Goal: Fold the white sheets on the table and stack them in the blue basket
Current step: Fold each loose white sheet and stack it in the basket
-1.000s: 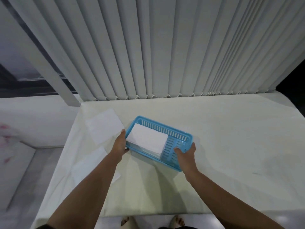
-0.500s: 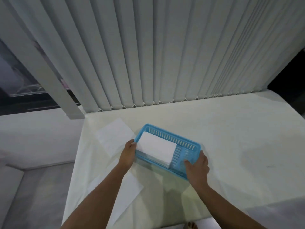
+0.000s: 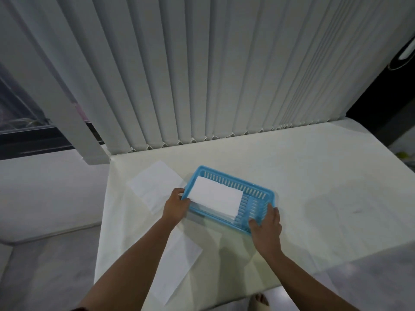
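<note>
A blue slotted basket (image 3: 256, 191) sits on the white-covered table, holding a stack of folded white sheets (image 3: 216, 198) in its left part. My left hand (image 3: 176, 205) grips the basket's left end. My right hand (image 3: 266, 225) grips its near right corner, thumb on the rim. One unfolded white sheet (image 3: 155, 186) lies flat on the table left of the basket. Another unfolded white sheet (image 3: 179, 261) lies nearer me, partly under my left forearm.
The table (image 3: 314, 187) is covered with a pale cloth, its left edge and near edge close to my arms. Vertical blinds (image 3: 202, 75) hang along the far edge. A grey floor lies to the left and below; a foot shows under the near edge.
The view has tilted up and shifted, so the basket appears lower right. Both hands keep their hold on the basket's ends; the nearer unfolded sheet is now more in view.
</note>
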`<state>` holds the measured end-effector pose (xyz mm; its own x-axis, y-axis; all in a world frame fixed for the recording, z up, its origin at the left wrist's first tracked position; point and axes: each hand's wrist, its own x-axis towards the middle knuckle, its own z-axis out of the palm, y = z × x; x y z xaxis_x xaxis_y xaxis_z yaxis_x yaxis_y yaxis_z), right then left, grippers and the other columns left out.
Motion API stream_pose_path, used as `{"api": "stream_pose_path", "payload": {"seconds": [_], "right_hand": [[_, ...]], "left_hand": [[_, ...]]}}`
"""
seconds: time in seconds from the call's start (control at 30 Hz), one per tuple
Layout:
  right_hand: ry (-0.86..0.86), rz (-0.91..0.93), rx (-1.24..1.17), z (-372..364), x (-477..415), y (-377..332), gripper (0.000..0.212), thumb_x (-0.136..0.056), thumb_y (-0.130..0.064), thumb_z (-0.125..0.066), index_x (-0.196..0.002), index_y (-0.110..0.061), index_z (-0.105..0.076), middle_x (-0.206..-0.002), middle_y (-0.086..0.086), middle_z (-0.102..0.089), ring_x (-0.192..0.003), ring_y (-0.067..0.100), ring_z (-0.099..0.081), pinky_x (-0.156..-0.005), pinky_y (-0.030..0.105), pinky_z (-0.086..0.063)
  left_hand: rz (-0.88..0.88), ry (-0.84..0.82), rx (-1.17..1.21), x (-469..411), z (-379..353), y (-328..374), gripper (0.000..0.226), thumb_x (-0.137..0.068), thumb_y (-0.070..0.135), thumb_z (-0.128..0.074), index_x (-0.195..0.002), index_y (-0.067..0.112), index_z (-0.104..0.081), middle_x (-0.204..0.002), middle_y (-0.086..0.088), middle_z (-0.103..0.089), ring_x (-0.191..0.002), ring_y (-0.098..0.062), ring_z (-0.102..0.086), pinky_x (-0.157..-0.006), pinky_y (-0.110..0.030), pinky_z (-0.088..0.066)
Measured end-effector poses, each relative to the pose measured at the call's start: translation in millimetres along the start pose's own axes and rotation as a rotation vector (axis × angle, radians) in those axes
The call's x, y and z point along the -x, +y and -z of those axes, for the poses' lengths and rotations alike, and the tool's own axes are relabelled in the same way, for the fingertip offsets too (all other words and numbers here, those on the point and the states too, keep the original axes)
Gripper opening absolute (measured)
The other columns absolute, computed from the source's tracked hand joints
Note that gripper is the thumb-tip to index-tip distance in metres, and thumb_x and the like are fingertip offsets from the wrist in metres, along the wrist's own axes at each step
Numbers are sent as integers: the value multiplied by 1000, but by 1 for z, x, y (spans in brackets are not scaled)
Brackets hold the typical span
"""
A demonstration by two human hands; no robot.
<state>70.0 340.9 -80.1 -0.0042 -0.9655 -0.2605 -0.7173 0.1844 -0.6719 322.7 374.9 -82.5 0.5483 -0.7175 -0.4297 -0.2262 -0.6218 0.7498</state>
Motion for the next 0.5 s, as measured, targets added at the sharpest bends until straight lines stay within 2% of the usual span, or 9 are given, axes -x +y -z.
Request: {"api": "stream_pose_path", "payload": {"seconds": [0.1,0.2,0.27,0.33,0.4,0.5], "right_hand": [[-6,-12,11,0,3,0,75,-92,-24,-58,-152,-12,-15,-160,14,-9,-143,37,-16,-113,45,-20],[68,18,153,1,9,-1,73,-89,-27,-61,-149,-12,-24,-159,17,-15,-138,41,-25,-113,49,-23],[143,129,234,-1,12,-5,69,-85,-27,-63,-145,-10,-35,-156,21,-21,-133,44,-32,-112,52,-26],[149,262,280,-7,16,-14,66,-83,-32,-58,-142,-10,-40,-155,21,-25,-134,42,-32,-112,53,-26],[109,388,318,-16,21,-28,65,-83,-34,-53,-142,-12,-40,-156,17,-26,-137,39,-30,-114,53,-23],[-23,529,356,-32,33,-53,61,-90,-29,-56,-146,-17,-35,-159,8,-21,-142,34,-22,-117,50,-16]], "left_hand": [[13,8,-23,-3,-1,1,38,-91,20,-48,-128,16,-46,-123,-7,-59,-102,-23,-57,-87,-35,-48],[55,-7,-15,-4,-1,6,40,-91,20,-46,-131,17,-44,-124,-8,-58,-103,-23,-55,-93,-37,-48],[46,-10,3,-1,0,8,42,-92,21,-45,-134,17,-40,-126,-8,-56,-104,-23,-55,-90,-34,-46],[18,10,39,5,6,4,43,-93,21,-45,-135,17,-38,-130,-8,-55,-105,-24,-55,-88,-32,-46],[12,38,48,12,16,-10,43,-93,22,-47,-135,18,-39,-131,-10,-53,-106,-24,-56,-88,-33,-48],[49,119,19,25,36,-39,43,-92,21,-51,-134,17,-40,-134,-11,-52,-116,-28,-55,-97,-37,-46]]}}
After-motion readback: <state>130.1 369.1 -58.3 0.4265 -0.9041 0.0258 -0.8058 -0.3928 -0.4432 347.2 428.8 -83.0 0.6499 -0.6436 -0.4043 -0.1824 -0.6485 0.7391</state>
